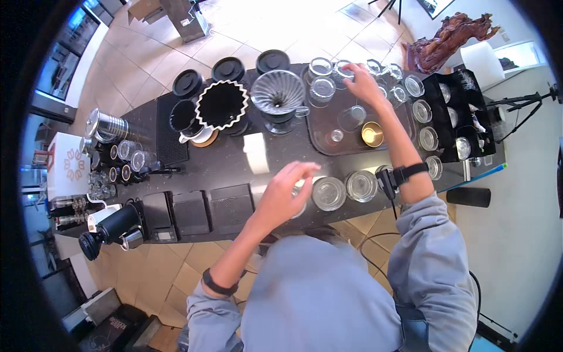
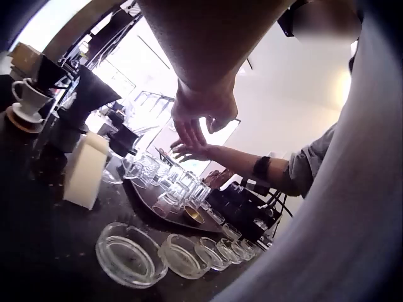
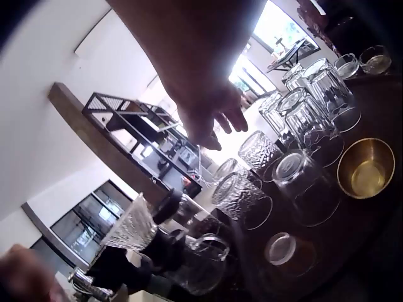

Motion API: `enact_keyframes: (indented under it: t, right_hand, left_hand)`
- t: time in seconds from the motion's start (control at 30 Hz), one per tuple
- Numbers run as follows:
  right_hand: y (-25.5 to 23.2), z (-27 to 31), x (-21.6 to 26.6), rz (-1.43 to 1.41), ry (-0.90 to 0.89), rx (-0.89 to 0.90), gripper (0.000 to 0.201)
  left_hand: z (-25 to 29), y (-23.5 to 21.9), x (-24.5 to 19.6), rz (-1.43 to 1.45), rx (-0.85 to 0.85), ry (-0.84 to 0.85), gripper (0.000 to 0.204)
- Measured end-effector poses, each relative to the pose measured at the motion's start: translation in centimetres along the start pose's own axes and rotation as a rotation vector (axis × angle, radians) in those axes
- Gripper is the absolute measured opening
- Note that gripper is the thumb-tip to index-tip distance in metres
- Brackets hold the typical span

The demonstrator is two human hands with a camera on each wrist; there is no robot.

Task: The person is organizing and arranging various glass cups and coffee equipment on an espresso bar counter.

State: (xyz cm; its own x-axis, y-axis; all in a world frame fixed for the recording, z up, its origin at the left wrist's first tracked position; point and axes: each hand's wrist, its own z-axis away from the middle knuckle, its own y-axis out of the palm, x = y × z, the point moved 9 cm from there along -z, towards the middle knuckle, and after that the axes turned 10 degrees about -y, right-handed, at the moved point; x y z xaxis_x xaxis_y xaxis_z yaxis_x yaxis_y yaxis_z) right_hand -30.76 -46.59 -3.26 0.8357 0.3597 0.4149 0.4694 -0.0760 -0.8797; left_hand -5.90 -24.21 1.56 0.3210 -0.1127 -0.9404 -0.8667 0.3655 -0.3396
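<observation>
On the tray [image 1: 326, 136] stand upturned glasses [image 1: 322, 90] — gold bowl [image 1: 372, 135] nearby.

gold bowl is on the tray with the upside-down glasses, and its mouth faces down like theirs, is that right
Not quite. The gold bowl is on the tray with the upside-down glasses, but its mouth faces up, unlike theirs. The right wrist view looks into its open top.
</observation>
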Motion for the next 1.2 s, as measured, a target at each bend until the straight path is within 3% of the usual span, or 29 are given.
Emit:
enact_keyframes:
  t: [0.07,0.13,0.27,0.33,0.57,0.67,0.97,1.13,1.2]
  right_hand:
    - [0.8,-1.5,-2.4,0.062,0.004,0.053,0.046]
    - [2.2,-2.5,-4.1,0.186,0.021,0.161,0.064]
    - [3.1,-3.9,-5.6,0.236,0.041,0.287,0.068]
    - [3.9,-4.4,-6.6,0.222,0.014,0.312,0.066]
    - [5.0,-5.6,-7.0,0.243,-0.012,0.292,0.045]
    - [4.6,-5.9,-6.2,0.280,-0.044,0.294,0.036]
    - [5.1,-6.6,-6.7,0.264,-0.011,0.327,0.031]
    - [5.3,-6.8,-6.7,0.246,-0.016,0.342,0.027]
    - [5.7,-7.0,-7.0,0.152,0.033,0.400,0.030]
  left_hand:
    - [-4.2,3.8,-0.9,-0.076,0.015,-0.016,0.025]
    - [-7.9,5.9,-1.6,-0.219,-0.087,0.017,0.033]
    - [-15.7,8.1,1.2,-0.401,-0.192,-0.059,0.040]
    - [-18.4,7.8,2.6,-0.590,-0.350,-0.071,0.052]
    - [-23.6,7.9,7.3,-0.685,-0.445,-0.295,0.079]
    - [-25.0,7.8,8.6,-0.675,-0.427,-0.394,0.082]
    - [-26.0,7.6,9.4,-0.650,-0.414,-0.396,0.079]
    - [-22.8,7.4,5.3,-0.635,-0.457,-0.309,0.077]
    - [-20.4,7.5,2.3,-0.564,-0.477,-0.190,0.075]
